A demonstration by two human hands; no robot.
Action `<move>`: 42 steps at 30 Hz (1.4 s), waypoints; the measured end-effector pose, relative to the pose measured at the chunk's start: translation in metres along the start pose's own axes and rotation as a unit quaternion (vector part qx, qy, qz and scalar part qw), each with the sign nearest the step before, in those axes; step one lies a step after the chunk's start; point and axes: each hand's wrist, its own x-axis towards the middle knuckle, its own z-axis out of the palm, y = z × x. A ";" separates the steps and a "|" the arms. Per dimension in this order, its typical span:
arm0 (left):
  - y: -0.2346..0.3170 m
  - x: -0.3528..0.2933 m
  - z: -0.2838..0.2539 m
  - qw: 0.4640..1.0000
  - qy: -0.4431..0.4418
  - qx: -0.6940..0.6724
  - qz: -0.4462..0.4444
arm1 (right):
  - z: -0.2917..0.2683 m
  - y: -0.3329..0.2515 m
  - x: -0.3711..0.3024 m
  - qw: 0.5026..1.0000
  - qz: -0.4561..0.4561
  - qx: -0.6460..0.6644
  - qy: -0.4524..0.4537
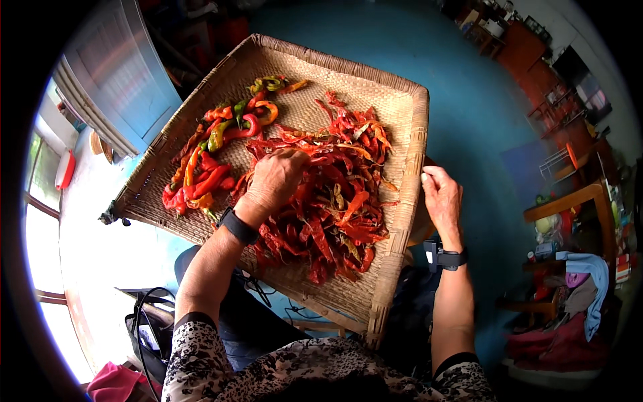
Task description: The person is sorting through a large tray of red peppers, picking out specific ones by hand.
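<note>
A square woven basket tray with a thick rim lies tilted in front of me. Dried red chili peppers form a large heap in its middle and right. To the left lies a smaller pile of fresher chilies, glossy red, orange and green. My left hand is at the heap's left edge, fingers curled down among the dried chilies; whatever they pinch is hidden. Just outside the tray's right rim, my right hand has its fingers bent together; I cannot make out anything in them.
Blue floor spreads beyond the tray. A pale blue door stands at the far left. On the right are a wooden chair and piled clothes. A black bag sits at the lower left, beside pink cloth.
</note>
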 end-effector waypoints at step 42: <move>0.056 -0.014 -0.005 0.975 -0.038 -0.179 0.123 | 0.028 -0.005 0.118 0.991 -0.073 0.002 -0.113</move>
